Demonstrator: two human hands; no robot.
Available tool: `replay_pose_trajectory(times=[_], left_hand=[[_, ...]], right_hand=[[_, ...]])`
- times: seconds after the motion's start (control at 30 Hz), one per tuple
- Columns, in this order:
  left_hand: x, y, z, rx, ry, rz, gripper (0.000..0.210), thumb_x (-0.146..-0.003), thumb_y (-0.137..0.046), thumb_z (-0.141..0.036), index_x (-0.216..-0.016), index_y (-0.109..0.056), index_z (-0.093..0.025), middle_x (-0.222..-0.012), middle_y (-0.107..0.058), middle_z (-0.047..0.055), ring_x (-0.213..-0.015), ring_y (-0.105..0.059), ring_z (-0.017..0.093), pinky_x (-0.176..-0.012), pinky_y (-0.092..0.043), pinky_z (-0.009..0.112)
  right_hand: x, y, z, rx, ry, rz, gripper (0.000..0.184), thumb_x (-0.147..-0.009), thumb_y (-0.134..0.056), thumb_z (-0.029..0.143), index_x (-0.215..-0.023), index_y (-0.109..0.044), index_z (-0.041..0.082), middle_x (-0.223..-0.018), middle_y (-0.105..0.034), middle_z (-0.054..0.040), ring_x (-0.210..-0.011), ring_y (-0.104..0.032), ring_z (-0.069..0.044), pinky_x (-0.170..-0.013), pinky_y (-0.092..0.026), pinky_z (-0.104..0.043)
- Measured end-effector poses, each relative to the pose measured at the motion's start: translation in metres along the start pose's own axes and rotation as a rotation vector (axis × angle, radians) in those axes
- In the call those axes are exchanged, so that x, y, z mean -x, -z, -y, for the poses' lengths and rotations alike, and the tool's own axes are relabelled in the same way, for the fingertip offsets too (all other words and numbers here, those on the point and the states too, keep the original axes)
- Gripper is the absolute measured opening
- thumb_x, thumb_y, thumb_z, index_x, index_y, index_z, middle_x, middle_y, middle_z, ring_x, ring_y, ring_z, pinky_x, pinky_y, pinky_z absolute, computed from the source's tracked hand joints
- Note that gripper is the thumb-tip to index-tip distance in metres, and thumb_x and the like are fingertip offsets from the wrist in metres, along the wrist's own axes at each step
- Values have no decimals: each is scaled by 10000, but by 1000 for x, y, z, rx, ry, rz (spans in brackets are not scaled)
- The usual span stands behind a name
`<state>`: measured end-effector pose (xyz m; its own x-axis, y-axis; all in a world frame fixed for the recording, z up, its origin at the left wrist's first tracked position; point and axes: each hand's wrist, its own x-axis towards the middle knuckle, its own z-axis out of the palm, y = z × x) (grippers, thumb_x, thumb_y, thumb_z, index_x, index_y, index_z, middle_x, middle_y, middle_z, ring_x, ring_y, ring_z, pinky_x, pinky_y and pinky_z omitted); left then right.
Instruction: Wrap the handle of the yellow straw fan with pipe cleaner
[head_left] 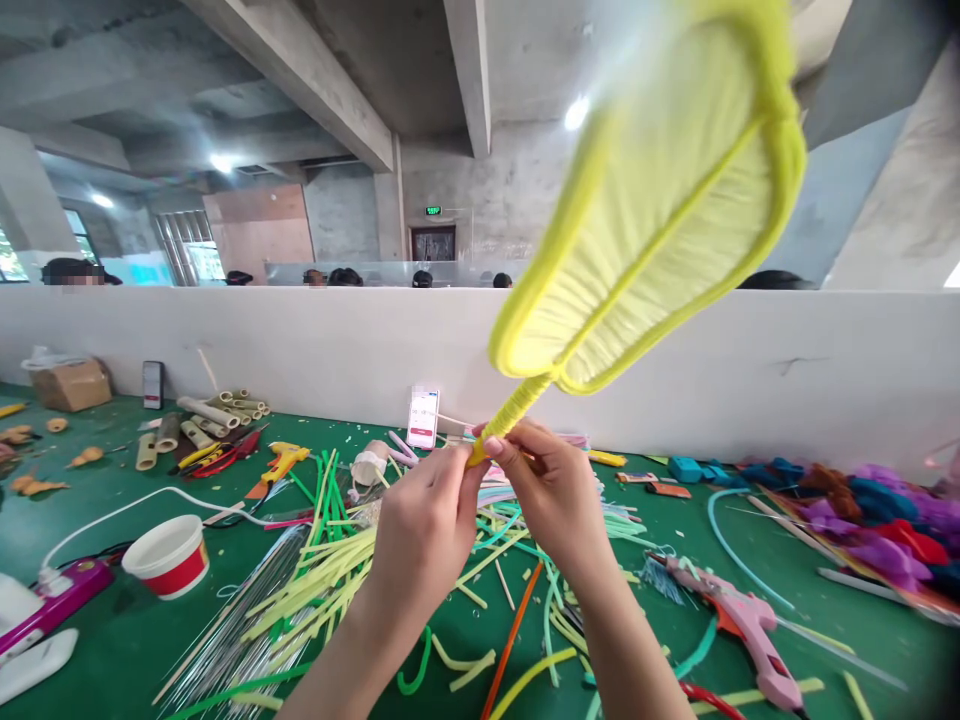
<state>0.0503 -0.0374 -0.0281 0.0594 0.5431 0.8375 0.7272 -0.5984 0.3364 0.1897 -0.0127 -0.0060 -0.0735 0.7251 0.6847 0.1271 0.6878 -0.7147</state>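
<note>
A yellow leaf-shaped craft piece (660,230) rises at a tilt to the upper right, its thin pleated sheet edged with fuzzy yellow strip and split by a midrib. Its wrapped stem (523,402) runs down to my fingers. My left hand (427,520) is closed around the stem's lower end. Pinched on the same stem, thumb on top, is my right hand (551,490). The stem's bottom tip is hidden by the fingers. Below the hands, pale yellow pipe cleaners (322,580) and green ones (326,500) lie in a loose heap.
A pink glue gun (739,620) lies at right, a yellow glue gun (281,465) at left. A paper cup (169,560) stands near a purple power strip (56,610). Bamboo pieces (206,420), a propped phone (423,417) and a white partition (300,330) are behind; people's heads show beyond.
</note>
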Motion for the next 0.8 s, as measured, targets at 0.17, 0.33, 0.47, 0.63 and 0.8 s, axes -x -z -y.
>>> replay_pose_trajectory(times=[0.17, 0.33, 0.47, 0.63, 0.8], left_hand=[[-3, 4, -5, 256, 111, 84, 180, -968, -549, -271, -983, -706, -184, -804, -732, 71, -744, -701, 205, -678, -511, 289], [-9, 16, -8, 948, 452, 374, 257, -940, -615, -390, -979, -729, -163, -729, -689, 35, -582, -660, 142, -584, -539, 259], [-9, 17, -2, 1337, 512, 509, 214, -928, -647, -354, -888, -744, -168, -641, -647, 15, -478, -585, 85, -487, -464, 204], [-3, 12, 5, 1549, 504, 586, 213, -925, -654, -349, -878, -761, -171, -588, -595, 3, -450, -520, 57, -467, -426, 182], [-4, 11, 0, 1364, 473, 607, 223, -894, -683, -408, -919, -771, -204, -713, -698, 34, -581, -653, 130, -581, -546, 250]], right_hand=[[-2, 13, 2, 213, 96, 2, 168, -907, -658, 261, -801, -772, 199, -685, -661, -16, -623, -558, -148, -616, -422, -282], [-1, 18, 2, -85, 52, 46, 173, -875, -705, 294, -734, -752, 205, -616, -630, 4, -549, -518, -125, -521, -384, -266], [1, 13, -5, -401, -106, 125, 192, -815, -783, 366, -712, -756, 206, -622, -638, 2, -526, -510, -115, -488, -373, -260], [4, 10, -6, -621, -269, 296, 243, -809, -781, 454, -803, -774, 211, -542, -592, 27, -464, -452, -92, -445, -329, -235], [3, 13, 1, -673, -278, 327, 231, -805, -779, 448, -852, -781, 222, -580, -588, 31, -446, -511, -106, -428, -404, -250]])
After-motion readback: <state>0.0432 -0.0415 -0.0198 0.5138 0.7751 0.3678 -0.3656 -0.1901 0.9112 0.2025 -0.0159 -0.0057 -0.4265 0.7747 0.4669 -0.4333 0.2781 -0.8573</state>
